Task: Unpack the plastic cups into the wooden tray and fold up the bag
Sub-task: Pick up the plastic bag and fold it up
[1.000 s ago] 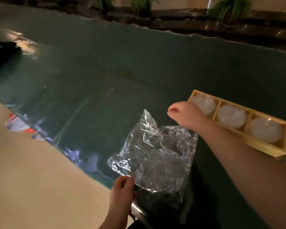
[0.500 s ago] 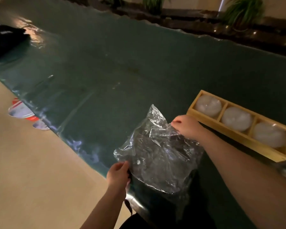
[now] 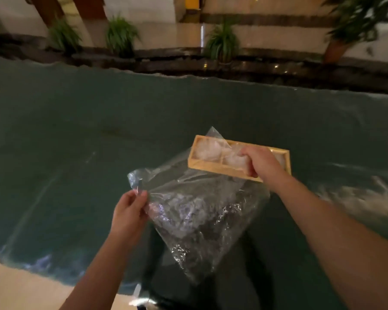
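Fingers (image 3: pixel 141 198) of the left hand (image 3: pixel 128 217) pinched one corner of the clear, crinkled bag (image 3: pixel 195 211); the right hand (image 3: pixel 259 161) gripped the opposite corner, stretching it above the near edge of the green table (image 3: pixel 76 130), partly over the wooden tray (image 3: pixel 211 165) holding pale cups (image 3: pixel 203 149).

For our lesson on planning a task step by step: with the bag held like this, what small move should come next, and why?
Probably bring the right hand toward the left hand to make a first fold. The cups sit in the wooden tray, and the clear bag looks empty, stretched between both hands, partly over the tray.
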{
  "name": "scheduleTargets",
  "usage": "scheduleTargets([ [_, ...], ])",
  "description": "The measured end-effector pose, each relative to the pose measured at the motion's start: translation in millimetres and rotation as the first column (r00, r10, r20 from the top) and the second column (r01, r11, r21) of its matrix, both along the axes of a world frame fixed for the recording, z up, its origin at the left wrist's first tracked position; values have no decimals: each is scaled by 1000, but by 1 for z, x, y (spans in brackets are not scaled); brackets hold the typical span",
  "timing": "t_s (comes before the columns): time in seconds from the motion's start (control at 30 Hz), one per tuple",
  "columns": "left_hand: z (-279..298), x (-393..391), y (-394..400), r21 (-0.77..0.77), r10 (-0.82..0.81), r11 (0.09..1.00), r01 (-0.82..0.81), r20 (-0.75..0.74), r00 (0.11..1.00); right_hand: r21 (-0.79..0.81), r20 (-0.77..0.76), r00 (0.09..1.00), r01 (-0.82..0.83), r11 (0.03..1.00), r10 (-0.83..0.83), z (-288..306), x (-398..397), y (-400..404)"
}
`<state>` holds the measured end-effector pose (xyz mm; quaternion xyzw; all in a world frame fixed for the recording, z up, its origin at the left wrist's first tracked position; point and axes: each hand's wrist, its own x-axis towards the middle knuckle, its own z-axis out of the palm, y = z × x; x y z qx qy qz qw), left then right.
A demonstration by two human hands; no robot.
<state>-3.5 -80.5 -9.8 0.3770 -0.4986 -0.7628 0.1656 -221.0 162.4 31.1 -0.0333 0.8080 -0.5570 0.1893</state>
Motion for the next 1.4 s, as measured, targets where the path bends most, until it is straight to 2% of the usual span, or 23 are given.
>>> scheduleTargets([
  [0.1, 16, -35, 4, 7, -237, 971, 239, -108, 966, -2, 159, 987, 24, 1000, -23, 21, 1, 44],
  [0.17, 24, -57, 9, 16, -384, 921, 390, -141, 912, -1, 204, 978, 39, 999, -38, 32, 4, 71],
  [0.27, 34, -91, 19, 55, -545, 828, 558, -160, 823, -72, 206, 973, 124, 990, -106, 45, 13, 101],
  [0.33, 41, -109, 26, 88, -629, 757, 648, -172, 758, -158, 214, 954, 247, 956, -211, 53, 24, 117],
  [0.43, 56, -125, 45, 103, -710, 668, 737, -208, 673, -153, 111, 942, 332, 931, -318, 60, 41, 133],
  [0.53, 63, -134, 70, 20, -702, 706, 708, -110, 703, -241, 139, 908, 419, 875, -396, 58, 58, 139],
  [0.63, 66, -138, 90, -72, -561, 826, 559, -21, 827, -212, 50, 869, 491, 845, -492, 54, 71, 143],
  [0.73, 67, -139, 103, -179, -440, 884, 432, -6, 898, -285, 21, 816, 559, 779, -578, 50, 77, 142],
  [0.9, 51, -141, 104, -411, -413, 826, 387, 27, 910, -433, 93, 752, 621, 653, -653, 46, 79, 138],
  [0.97, 49, -145, 98, -471, -419, 793, 387, 39, 907, -377, 88, 744, 641, 669, -663, 44, 81, 138],
  [1.07, 53, -149, 87, -526, -453, 746, 407, 47, 890, -192, -62, 729, 661, 725, -682, 41, 85, 134],
  [1.13, 57, -150, 79, -536, -476, 724, 435, 69, 877, -130, -152, 732, 652, 747, -665, 41, 86, 128],
  [1.2, 66, -147, 74, -465, -477, 765, 445, 54, 877, -119, -182, 724, 655, 746, -665, 44, 84, 120],
  [1.27, 75, -142, 70, -268, -526, 820, 506, -2, 850, -172, -137, 699, 681, 712, -702, 49, 82, 112],
  [1.33, 79, -134, 64, -49, -648, 762, 646, -64, 759, -249, -47, 678, 703, 666, -733, 53, 80, 106],
  [1.4, 72, -123, 58, 33, -764, 639, 768, -88, 639, -284, 21, 676, 711, 644, -737, 57, 79, 102],
])
